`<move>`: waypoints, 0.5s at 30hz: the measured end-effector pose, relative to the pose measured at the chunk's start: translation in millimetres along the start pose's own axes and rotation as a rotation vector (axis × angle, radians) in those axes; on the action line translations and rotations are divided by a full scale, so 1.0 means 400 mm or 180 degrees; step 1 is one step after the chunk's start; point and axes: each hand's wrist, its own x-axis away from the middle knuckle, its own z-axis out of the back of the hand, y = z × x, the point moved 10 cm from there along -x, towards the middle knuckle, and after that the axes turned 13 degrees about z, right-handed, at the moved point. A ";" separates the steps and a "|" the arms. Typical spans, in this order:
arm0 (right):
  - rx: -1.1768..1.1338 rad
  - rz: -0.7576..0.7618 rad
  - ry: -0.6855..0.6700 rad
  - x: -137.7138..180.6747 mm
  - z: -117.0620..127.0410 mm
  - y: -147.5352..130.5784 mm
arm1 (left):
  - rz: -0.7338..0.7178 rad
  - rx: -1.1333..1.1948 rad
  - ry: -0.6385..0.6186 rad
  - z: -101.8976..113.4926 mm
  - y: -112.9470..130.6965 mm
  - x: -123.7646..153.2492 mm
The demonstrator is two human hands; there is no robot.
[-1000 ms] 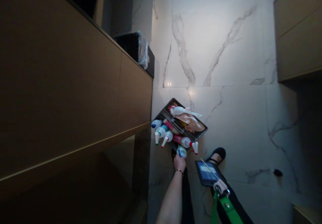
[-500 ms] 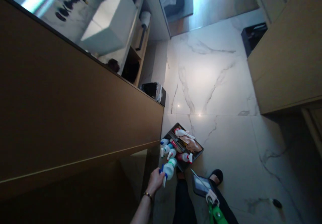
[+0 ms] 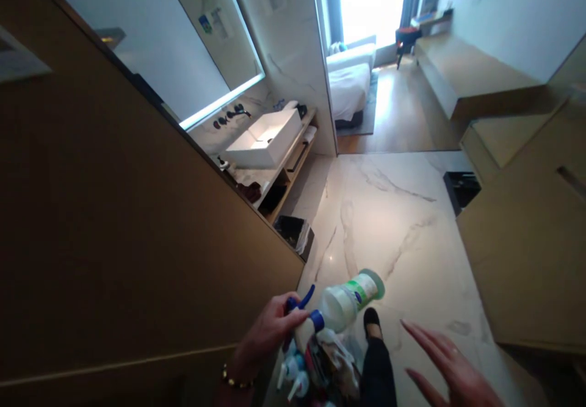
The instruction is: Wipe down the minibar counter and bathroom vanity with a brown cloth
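Left hand closed around the neck of a spray bottle, grip tight just below the blue trigger head, thumb and fingers wrapped so that the trigger pokes up past the knuckles. Bottle held in the air above the marble floor, tipped almost flat, its base pointing away to the right and its pale body with a green and white label band near that far end. Gold bracelet on the left wrist.

Right hand low at the right edge of the view, fingers spread and straight, grip wide open, holding nothing, well apart from the bottle.

Directly beneath the bottle, at the bottom edge, a caddy crowded with more spray bottles, white nozzles showing; details of its contents too dark and cropped to tell. Beside it a dark trouser leg and a black shoe on the floor.

To the left, a long brown wooden panel filling much of the view. Beyond it a white basin on a wooden vanity surface under a lit mirror, and a small black bin with a clear liner on the floor by the vanity. Farther off, through the doorway, a bed with white linen and a bright window. Wooden cabinet along the right.
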 end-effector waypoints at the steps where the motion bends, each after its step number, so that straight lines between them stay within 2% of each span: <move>1: 0.0292 0.0269 -0.0071 -0.089 -0.002 0.007 | -0.0068 0.0129 -0.0100 -0.002 0.064 -0.018; 4: 0.0689 0.0655 -0.0295 -0.319 -0.006 0.084 | -0.0260 0.0305 -0.0367 0.005 0.255 -0.089; 8: 0.0037 0.0658 -0.0583 -0.540 -0.012 0.243 | -0.0292 0.0029 -0.0680 0.040 0.486 -0.178; 11: -0.0770 0.0380 -0.0777 -0.668 -0.024 0.339 | -0.0494 0.0042 -0.0657 0.105 0.641 -0.230; 13: -0.1227 0.0142 -0.0901 -0.750 -0.041 0.391 | -0.0756 0.0399 -0.0535 0.165 0.726 -0.263; 15: -0.1549 -0.0006 -0.1059 -0.836 -0.068 0.438 | -0.1188 0.0878 -0.0230 0.239 0.791 -0.291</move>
